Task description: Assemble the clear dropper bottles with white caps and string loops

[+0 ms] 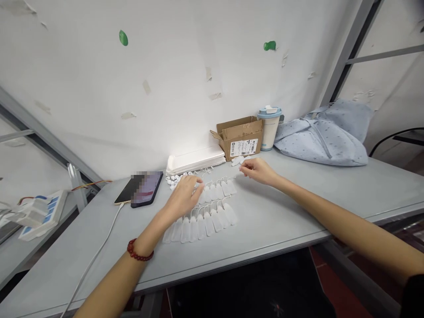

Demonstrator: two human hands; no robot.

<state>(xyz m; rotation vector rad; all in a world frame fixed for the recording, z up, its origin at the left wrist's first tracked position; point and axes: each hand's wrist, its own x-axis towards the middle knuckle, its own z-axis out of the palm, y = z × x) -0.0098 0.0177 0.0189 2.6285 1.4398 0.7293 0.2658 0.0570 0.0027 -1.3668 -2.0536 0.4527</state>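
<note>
My left hand [185, 192] is over the left part of the upper row of white translucent tags [218, 191], palm down. Its thumb and forefinger show a small gap, while its other fingers are partly hidden. A lower row of similar tags with thin white cords [198, 227] lies closer to the table's front edge. Beyond the left hand is a small heap of white coiled pieces [172, 180]. To the right, my right hand [257, 170] has its fingertips pinched together beside several loose white pieces [239, 160]; what the pinch holds is too small to make out.
Along the wall stand a flat white stack [195, 161], an open cardboard box [243, 137] and a lidded cup [270, 128]. A pale blue fabric bag [324, 137] lies at right. Two phones [149, 190] and a white charging cable [102, 247] are at left, near a power strip [49, 216].
</note>
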